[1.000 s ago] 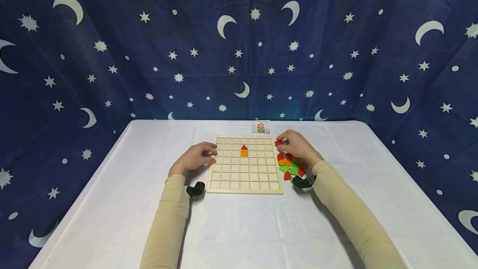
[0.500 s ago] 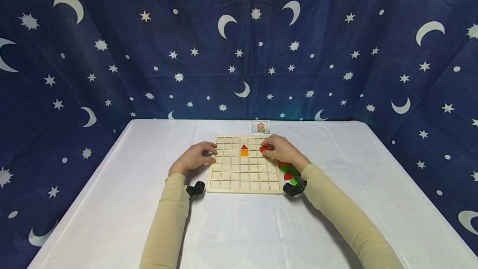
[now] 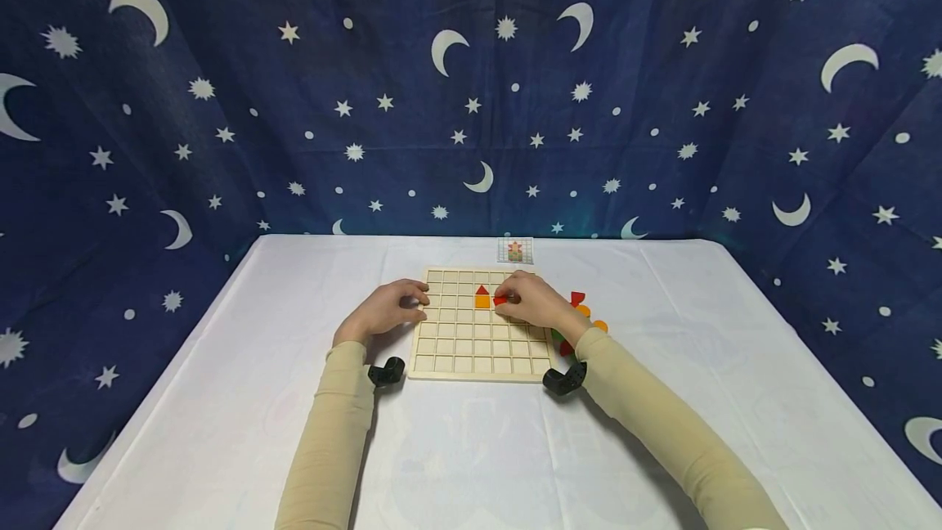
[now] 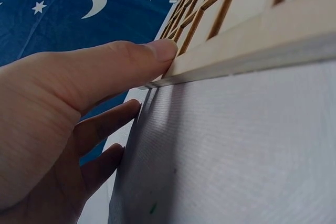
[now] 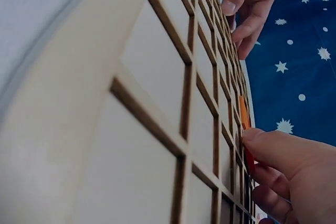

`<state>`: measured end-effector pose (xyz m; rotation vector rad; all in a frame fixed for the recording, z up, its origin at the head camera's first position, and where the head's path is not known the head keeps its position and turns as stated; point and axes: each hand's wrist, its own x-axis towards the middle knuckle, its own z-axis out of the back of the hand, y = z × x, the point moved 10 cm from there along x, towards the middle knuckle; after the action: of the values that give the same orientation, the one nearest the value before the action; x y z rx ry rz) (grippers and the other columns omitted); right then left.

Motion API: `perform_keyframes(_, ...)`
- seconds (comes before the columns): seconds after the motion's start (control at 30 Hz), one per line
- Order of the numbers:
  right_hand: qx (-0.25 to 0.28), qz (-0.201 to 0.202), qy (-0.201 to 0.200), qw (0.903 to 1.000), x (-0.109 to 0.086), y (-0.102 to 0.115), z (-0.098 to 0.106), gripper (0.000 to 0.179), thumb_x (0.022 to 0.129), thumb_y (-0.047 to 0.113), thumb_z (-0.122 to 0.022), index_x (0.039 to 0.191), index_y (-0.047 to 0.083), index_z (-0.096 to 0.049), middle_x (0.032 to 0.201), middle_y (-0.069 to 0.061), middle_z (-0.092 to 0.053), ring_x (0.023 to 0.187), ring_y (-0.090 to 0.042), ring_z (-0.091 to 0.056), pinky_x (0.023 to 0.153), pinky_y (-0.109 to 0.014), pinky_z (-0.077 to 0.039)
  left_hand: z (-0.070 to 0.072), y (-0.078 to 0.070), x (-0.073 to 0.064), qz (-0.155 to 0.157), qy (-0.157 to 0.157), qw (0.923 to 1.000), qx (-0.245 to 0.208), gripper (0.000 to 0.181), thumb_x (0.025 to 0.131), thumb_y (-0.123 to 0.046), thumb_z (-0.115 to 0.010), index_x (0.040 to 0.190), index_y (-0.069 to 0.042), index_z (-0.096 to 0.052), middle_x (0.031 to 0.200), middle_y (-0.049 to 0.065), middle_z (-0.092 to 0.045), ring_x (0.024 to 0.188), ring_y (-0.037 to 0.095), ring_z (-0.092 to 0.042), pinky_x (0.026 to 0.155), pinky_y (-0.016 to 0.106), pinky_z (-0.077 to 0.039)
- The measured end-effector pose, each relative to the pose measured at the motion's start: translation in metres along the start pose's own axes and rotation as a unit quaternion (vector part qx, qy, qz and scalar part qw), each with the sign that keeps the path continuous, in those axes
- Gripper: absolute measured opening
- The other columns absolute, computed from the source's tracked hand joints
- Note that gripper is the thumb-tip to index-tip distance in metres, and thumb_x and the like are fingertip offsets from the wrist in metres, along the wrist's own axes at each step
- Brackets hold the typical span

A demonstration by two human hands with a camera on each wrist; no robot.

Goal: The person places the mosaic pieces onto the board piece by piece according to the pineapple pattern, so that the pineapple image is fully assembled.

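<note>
A pale wooden grid board (image 3: 482, 346) lies on the table with an orange square tile (image 3: 482, 301) and a red triangle tile (image 3: 482, 290) in neighbouring cells. My right hand (image 3: 537, 301) reaches over the board and pinches a red tile (image 3: 500, 300) just right of the orange square. In the right wrist view the red tile (image 5: 249, 160) shows under the thumb; its full shape is hidden. My left hand (image 3: 383, 309) rests at the board's left edge. In the left wrist view its thumb (image 4: 165, 50) touches the rim, with the other visible fingers loosely bent below.
Right of the board lie loose tiles, among them a red one (image 3: 577, 298) and an orange disc (image 3: 600, 325); the right forearm covers part of them. A small pattern card (image 3: 514, 250) with a grid lies behind the board. A dark starry cloth (image 3: 471, 105) hangs behind the white table.
My right hand has carried the red tile leftward from the loose tiles, over the board's right side, to beside the orange square. The left hand stays in place.
</note>
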<state>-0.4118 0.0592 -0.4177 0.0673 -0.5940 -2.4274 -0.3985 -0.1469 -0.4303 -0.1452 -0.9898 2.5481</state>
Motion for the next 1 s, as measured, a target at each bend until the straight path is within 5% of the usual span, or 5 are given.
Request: perform_keyframes(1.0, 0.020, -0.001, -0.001, 0.9998, 0.0052, -0.0007, -0.0031, 0.024, 0.091, 0.016, -0.069, 0.114, 0.007, -0.071, 0.108, -0.004, -0.067, 0.100, -0.021, -0.057, 0.097, -0.040, -0.047, -0.0004, -0.0008, 0.0012, 0.003, -0.003, 1.0000, 0.006, 0.024, 0.085, -0.013, -0.074, 0.108, -0.005, -0.070, 0.139, 0.013, -0.055, 0.135, 0.033, -0.042, 0.113, 0.047, -0.033)
